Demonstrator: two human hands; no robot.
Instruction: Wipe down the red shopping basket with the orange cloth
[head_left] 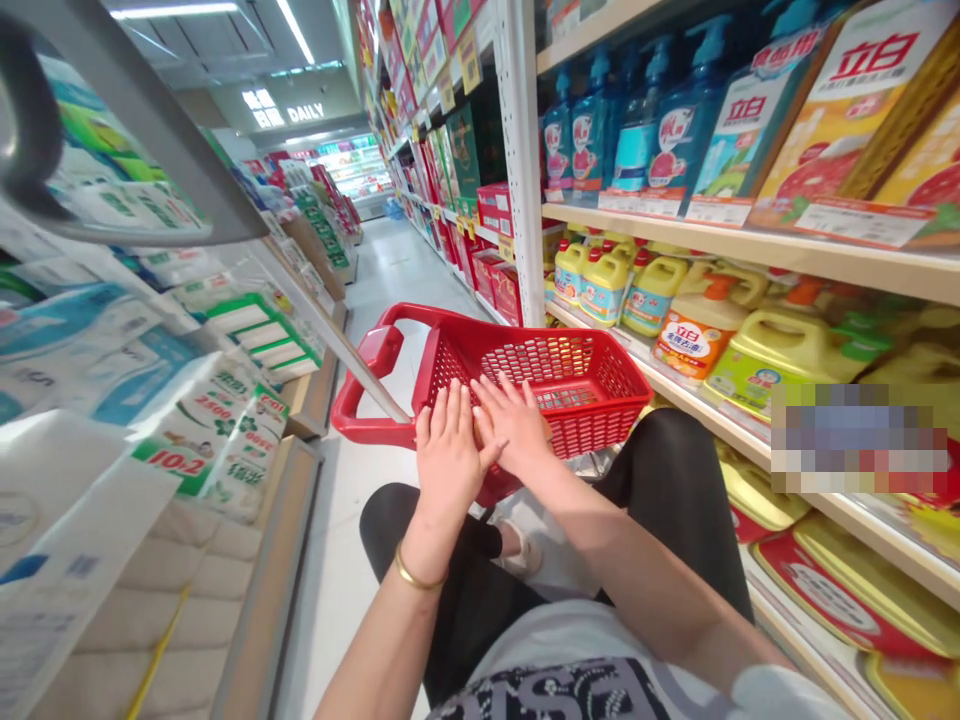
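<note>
On my feed, the left hand (pixel 448 460) lies flat on the near wall of the red shopping basket (pixel 570 350), grip wide, holding nothing. The right hand (pixel 517 425) lies just beside it, equally wide. Yellow jugs (pixel 600 285) stand along the shelf edge (pixel 585 330), right of the basket.

At eleven o'clock an overhead sign (pixel 305 113) shows the word DAILY. At two o'clock a yellow carton (pixel 862 60) carries 立白 in red, and at three o'clock a yellow bottle (pixel 684 335) has 立白 also. At nine o'clock a wrapped pack (pixel 216 408) shows 2300 and, in red on green, 10.2.
</note>
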